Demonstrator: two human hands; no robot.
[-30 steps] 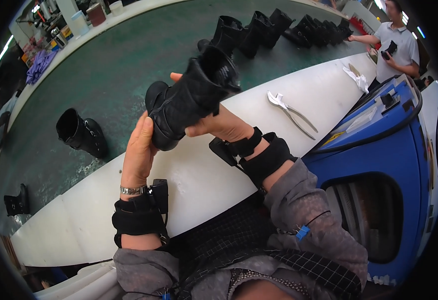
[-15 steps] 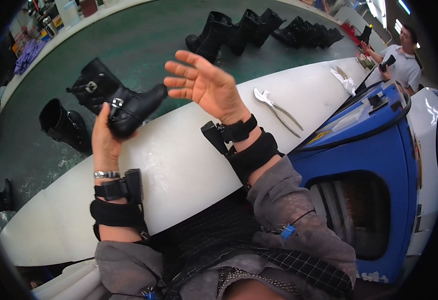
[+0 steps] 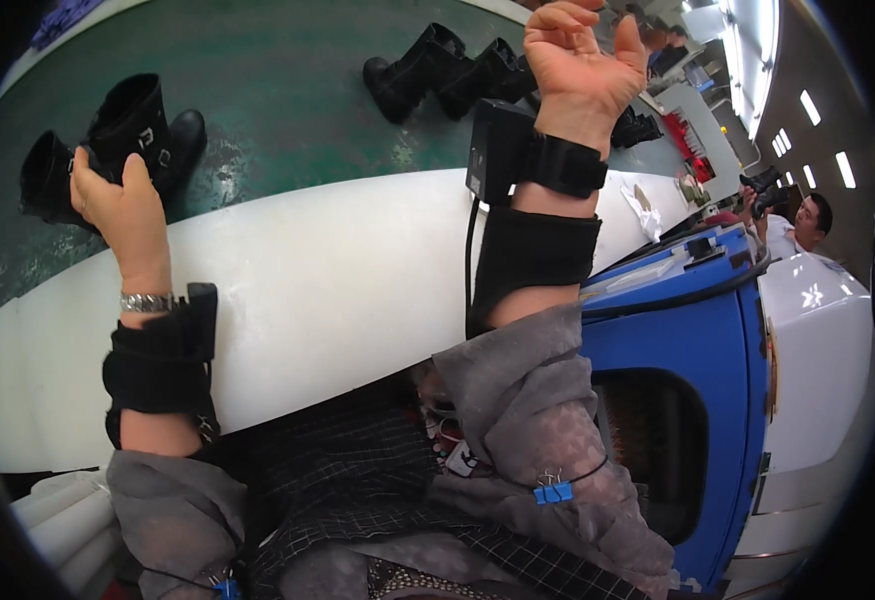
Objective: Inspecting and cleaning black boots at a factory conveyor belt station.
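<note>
My left hand is at the left, between the near edge of the green table and two black ankle boots. Its thumb and index finger are apart, and the other fingers are partly hidden. One buckled boot stands upright just beyond the fingertips, toe to the right. The other boot is left of the hand, partly behind its fingers; whether they touch it I cannot tell. My right hand is raised at the top, palm showing, fingers loosely bent and holding nothing. Below it, its wrist bears a black strapped device.
More black boots stand in a row at the far side of the green table. A white board runs along the near side. At the right are a blue machine and a person holding up dark boots.
The boot that was in my left hand now stands on the green table. My left hand has moved left, and my right hand has moved up and right. The view has turned rightward.
</note>
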